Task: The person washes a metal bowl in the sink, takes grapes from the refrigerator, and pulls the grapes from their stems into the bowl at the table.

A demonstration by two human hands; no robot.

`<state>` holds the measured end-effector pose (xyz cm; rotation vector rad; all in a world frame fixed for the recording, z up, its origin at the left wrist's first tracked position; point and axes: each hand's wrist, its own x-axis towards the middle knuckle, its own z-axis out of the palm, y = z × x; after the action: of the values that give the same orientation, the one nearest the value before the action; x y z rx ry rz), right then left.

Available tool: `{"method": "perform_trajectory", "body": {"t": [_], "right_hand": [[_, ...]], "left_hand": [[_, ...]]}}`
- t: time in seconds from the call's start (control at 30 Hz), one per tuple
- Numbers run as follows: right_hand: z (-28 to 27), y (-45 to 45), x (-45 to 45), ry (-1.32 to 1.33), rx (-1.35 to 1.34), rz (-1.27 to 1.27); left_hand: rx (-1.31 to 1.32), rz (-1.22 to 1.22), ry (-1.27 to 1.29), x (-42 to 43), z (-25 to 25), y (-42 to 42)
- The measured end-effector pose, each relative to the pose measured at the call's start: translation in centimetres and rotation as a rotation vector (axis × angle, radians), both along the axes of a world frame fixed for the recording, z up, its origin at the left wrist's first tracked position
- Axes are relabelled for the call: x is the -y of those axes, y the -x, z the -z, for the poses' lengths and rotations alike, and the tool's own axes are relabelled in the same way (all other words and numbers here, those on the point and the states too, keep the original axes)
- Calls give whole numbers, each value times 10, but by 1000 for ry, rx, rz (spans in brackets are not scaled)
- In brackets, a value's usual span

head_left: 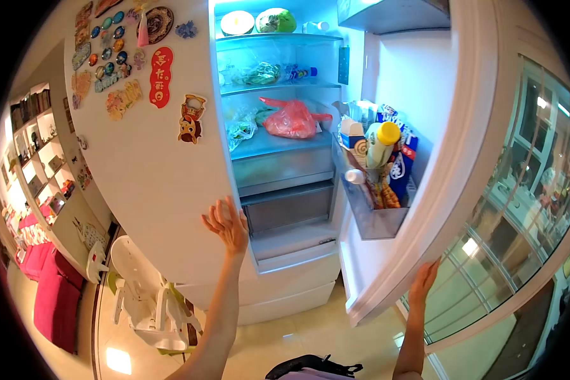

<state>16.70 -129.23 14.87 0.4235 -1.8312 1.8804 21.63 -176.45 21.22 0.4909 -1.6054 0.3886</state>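
My left hand (pixel 226 227) has its fingers spread at the edge of the closed left fridge door (pixel 145 183), holding nothing. At the outer edge of the open right fridge door (pixel 472 145) is my right hand (pixel 423 283), its fingers stretched along that edge. Between the hands the lit fridge interior shows a red plastic bag (pixel 291 120), bagged greens (pixel 259 73) and a wrapped green item (pixel 275 21) on its shelves. The right door's bin (pixel 380 221) holds a yellow-capped bottle (pixel 381 142), a blue package (pixel 402 171) and other packets.
Magnets (pixel 161 77) cover the left door's upper part. A white high chair (pixel 148 304) stands on the floor at the lower left, near a red sofa (pixel 57 297) and lit shelves (pixel 38 152). Glass sliding doors (pixel 487 253) are at the right. A black bag (pixel 310 366) shows at the bottom.
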Motion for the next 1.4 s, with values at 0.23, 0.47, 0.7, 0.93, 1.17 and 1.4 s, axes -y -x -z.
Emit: {"method": "perform_trajectory", "body": {"t": [0.23, 0.47, 0.7, 0.93, 1.17, 1.4], "right_hand": [[-50, -44, 111, -160, -513, 61], [-95, -68, 197, -253, -700, -13], [-105, -65, 278, -287, -821, 127], [-108, -55, 341, -283, -815, 201], [-107, -37, 385, -317, -791, 259], [-109, -11, 420, -240, -830, 248]], "left_hand": [[-32, 31, 14, 17, 0, 12], [-51, 10, -16, 22, 5, 19], [-63, -23, -8, 25, 6, 22], [-43, -48, -6, 31, 8, 28], [50, -19, 2, 52, 17, 16], [351, 322, -89, 49, 6, -35]]}}
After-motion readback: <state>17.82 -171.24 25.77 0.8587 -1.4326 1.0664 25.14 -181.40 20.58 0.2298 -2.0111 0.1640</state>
